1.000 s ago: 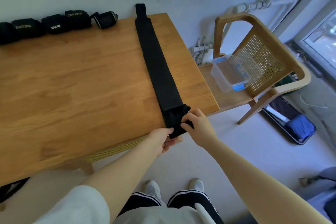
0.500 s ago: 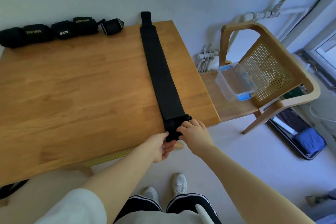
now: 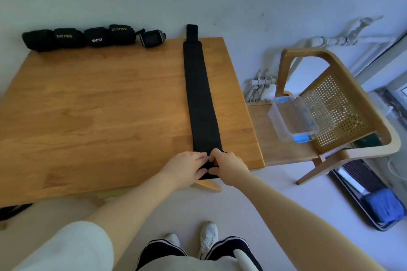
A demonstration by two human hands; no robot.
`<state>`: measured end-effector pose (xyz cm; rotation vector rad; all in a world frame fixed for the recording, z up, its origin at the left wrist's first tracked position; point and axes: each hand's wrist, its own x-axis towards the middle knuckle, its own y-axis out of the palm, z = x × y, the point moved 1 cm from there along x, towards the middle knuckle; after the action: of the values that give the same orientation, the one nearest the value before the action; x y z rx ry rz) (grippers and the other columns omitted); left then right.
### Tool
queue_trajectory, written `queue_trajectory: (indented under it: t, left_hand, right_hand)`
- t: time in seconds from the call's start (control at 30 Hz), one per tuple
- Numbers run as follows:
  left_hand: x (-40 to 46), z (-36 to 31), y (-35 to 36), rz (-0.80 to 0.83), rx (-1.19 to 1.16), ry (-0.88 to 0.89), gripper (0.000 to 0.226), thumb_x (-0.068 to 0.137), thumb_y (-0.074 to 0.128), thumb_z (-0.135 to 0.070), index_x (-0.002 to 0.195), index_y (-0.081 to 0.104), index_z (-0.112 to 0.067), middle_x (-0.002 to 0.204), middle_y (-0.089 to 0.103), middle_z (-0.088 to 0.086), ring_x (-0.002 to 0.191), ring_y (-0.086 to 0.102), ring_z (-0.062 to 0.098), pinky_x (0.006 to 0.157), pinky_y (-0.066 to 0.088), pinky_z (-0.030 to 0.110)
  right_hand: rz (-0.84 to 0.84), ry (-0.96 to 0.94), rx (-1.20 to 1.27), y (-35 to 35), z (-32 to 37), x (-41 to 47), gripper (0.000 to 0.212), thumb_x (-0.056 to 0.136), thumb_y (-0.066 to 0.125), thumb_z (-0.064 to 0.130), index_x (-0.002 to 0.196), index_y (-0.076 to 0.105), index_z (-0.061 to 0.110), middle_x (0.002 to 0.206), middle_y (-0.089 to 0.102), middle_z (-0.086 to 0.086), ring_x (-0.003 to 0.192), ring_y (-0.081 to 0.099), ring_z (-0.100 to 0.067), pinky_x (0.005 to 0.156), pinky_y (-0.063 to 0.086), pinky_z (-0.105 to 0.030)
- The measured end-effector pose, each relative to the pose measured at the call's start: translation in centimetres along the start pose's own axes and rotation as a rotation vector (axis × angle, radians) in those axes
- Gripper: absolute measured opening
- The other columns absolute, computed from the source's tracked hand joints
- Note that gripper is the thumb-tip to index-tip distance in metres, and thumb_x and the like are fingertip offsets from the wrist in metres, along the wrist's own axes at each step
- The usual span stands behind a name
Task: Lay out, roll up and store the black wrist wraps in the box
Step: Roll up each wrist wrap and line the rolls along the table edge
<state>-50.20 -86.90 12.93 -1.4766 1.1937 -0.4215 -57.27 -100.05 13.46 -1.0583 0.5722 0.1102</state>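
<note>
I am pinching the near end of the long black wrist wrap (image 3: pixel 201 99) at the front edge of the table (image 3: pixel 92 116), my left hand (image 3: pixel 184 168) and right hand (image 3: pixel 229 166) side by side and nearly touching, the fingers (image 3: pixel 214 155) of both curling over the small fold of fabric there. The wrap is lying flat and straight across the table, its narrow far tab hanging just past the back edge by the wall. Five rolled wraps (image 3: pixel 92 36) are sitting in a row along the far left edge. The clear plastic box (image 3: pixel 295 116) is resting open on the chair (image 3: pixel 343 103) just beside the table on my right.
</note>
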Motion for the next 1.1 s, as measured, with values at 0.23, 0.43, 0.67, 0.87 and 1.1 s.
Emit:
queue_trajectory:
  t: [0.23,0.43,0.67,0.87,1.1]
  left_hand:
    - [0.2,0.1,0.5,-0.001,0.025,-0.018,0.050,0.100,0.040,-0.036,0.147,0.031,-0.021,0.154,0.024,-0.009,0.136,0.032,0.015,0.104,0.035,0.028]
    - [0.1,-0.5,0.8,-0.080,-0.130,-0.072,0.044,0.097,0.049,-0.030,0.138,0.045,-0.015,0.144,0.036,-0.007,0.115,0.052,0.015,0.092,0.042,0.024]
    - [0.2,-0.5,1.0,-0.038,-0.141,-0.096,0.051,0.090,0.061,-0.030,0.135,0.046,-0.010,0.148,0.030,-0.006,0.119,0.049,0.017,0.093,0.043,0.028]
    - [0.3,-0.8,1.6,-0.099,-0.139,-0.104,0.043,0.091,0.059,-0.027,0.129,0.052,-0.008,0.150,0.030,-0.004,0.121,0.048,0.017,0.092,0.042,0.025]
    - [0.4,-1.0,1.8,-0.108,-0.156,-0.102,0.031,0.088,0.059,-0.023,0.114,0.062,-0.007,0.150,0.030,-0.001,0.120,0.048,0.018,0.093,0.042,0.026]
  right_hand:
    - [-0.156,0.020,-0.163,-0.5,0.5,-0.3,0.017,0.097,0.048,0.032,0.107,0.056,0.020,0.103,0.057,-0.001,0.107,0.040,-0.022,0.090,0.029,-0.034]
    - [-0.206,-0.184,-0.330,-0.7,0.1,-0.3,0.024,0.099,0.044,0.029,0.114,0.059,0.018,0.118,0.047,-0.002,0.110,0.040,-0.023,0.090,0.027,-0.033]
    - [-0.062,-0.247,-0.282,-1.0,0.0,0.4,0.025,0.100,0.044,0.023,0.118,0.057,0.012,0.115,0.051,-0.005,0.109,0.049,-0.023,0.088,0.037,-0.031]
    - [0.010,-0.337,-0.356,-0.3,-1.0,-0.3,0.042,0.097,0.050,0.028,0.134,0.044,0.009,0.139,0.044,-0.005,0.140,0.027,-0.022,0.108,0.031,-0.034]
    - [-0.071,-0.403,-0.479,0.5,-1.5,-0.2,0.047,0.095,0.054,0.021,0.138,0.039,0.009,0.147,0.035,-0.006,0.145,0.016,-0.023,0.111,0.028,-0.037]
